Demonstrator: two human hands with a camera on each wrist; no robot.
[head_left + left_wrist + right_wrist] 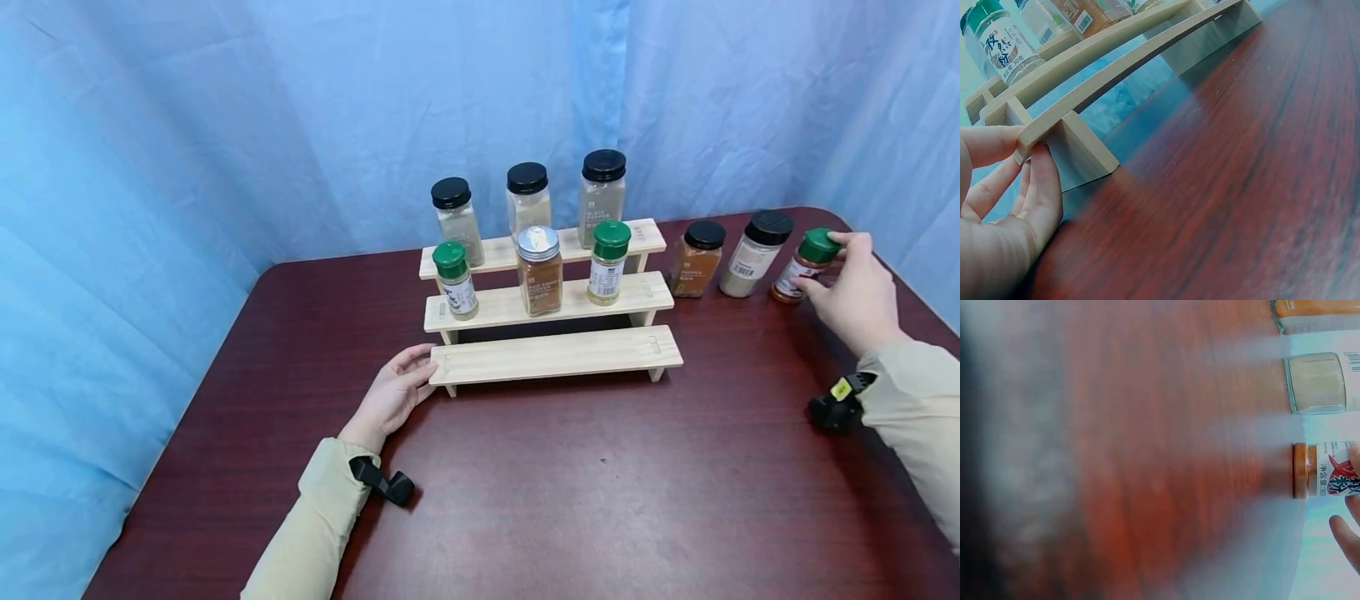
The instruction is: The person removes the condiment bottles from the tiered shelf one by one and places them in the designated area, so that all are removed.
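My left hand (393,392) pinches the left end of the wooden rack's lowest step (555,354); in the left wrist view the thumb and fingers (1044,175) meet around the board's corner. At the far right of the table, my right hand (858,296) grips a green-capped spice jar (793,277), fingers at the cap and thumb by the label. Red-orange powder shows at the base of this jar (1300,470) in the right wrist view. Beside it stand a black-capped jar of pale powder (744,267) and a black-capped pepper jar (696,268).
On the middle step (491,308) are two green-capped jars around a silver-lidded red sweet pepper jar (542,283). Three black-capped jars, one labelled black pepper (602,204), stand on the top step (491,257). Blue curtains (360,125) hang behind the dark red table (600,500).
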